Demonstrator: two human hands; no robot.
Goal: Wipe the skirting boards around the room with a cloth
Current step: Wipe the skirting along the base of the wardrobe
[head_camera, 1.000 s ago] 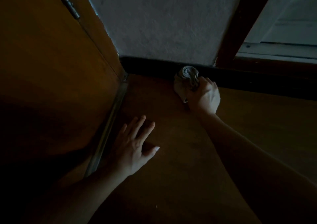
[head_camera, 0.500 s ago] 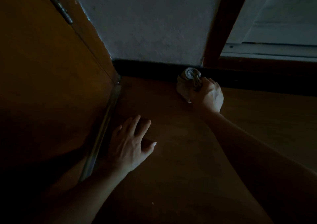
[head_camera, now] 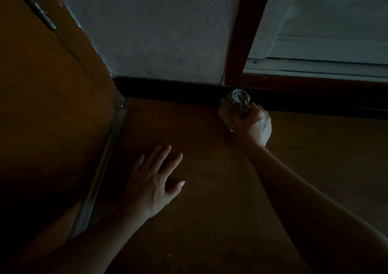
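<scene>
Right of centre in the frame, your right hand (head_camera: 255,124) grips a bunched pale grey cloth (head_camera: 235,103) against the dark, near-black skirting board (head_camera: 168,88). Your left hand (head_camera: 153,181) lies flat at lower centre, fingers spread on the brown floor (head_camera: 210,221), holding nothing. The wad is tight, so it may touch only a narrow strip and skip the top edge. In this dim light you could miss patches, especially the corner by the brown wooden door (head_camera: 42,116).
</scene>
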